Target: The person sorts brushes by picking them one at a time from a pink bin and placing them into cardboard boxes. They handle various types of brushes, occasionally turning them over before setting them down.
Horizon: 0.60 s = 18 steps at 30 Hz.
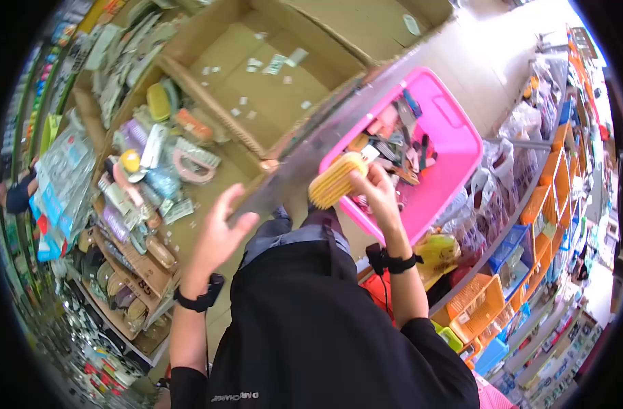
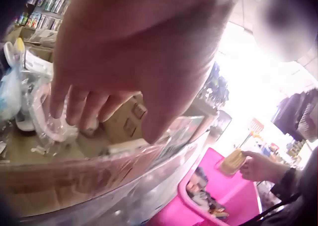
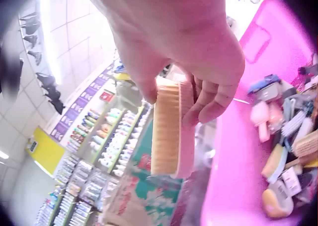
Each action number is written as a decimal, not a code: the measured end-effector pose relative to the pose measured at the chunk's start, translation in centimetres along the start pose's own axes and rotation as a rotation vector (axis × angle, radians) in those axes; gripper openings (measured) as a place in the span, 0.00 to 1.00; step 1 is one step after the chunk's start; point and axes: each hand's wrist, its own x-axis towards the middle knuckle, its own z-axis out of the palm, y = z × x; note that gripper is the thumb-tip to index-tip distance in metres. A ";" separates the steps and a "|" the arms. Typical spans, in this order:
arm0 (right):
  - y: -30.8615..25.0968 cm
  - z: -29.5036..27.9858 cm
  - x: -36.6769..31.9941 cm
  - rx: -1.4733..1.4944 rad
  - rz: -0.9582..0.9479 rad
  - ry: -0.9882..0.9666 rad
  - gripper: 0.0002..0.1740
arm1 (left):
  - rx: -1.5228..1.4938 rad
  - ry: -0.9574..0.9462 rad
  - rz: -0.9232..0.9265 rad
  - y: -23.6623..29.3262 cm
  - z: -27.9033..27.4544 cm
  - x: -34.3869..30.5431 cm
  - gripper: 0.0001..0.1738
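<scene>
My right hand (image 1: 376,194) pinches a scrub brush (image 1: 339,180) between thumb and fingers. In the right wrist view the brush (image 3: 171,129) shows pale yellow bristles along one side and a pink back on the other. It is held up at the near left rim of a pink plastic tub (image 1: 459,160). Several brushes and small tools lie heaped inside that tub. My left hand (image 1: 219,235) hangs with fingers spread and nothing in it, above the edge of the cardboard boxes. Nearest to it is a wrapped pink, loop-shaped brush (image 1: 194,161).
To the left, a cardboard box holds packaged brushes, among them a yellow one (image 1: 159,102). A larger cardboard box (image 1: 277,88) with scattered paper tags stands ahead. Along the right runs a shelf with orange baskets (image 1: 478,307) and bagged goods (image 1: 489,184).
</scene>
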 end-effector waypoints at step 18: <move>5.8 25.4 -4.6 -0.499 0.124 -0.523 0.29 | -0.468 0.661 -0.284 -24.3 -14.0 -17.0 0.30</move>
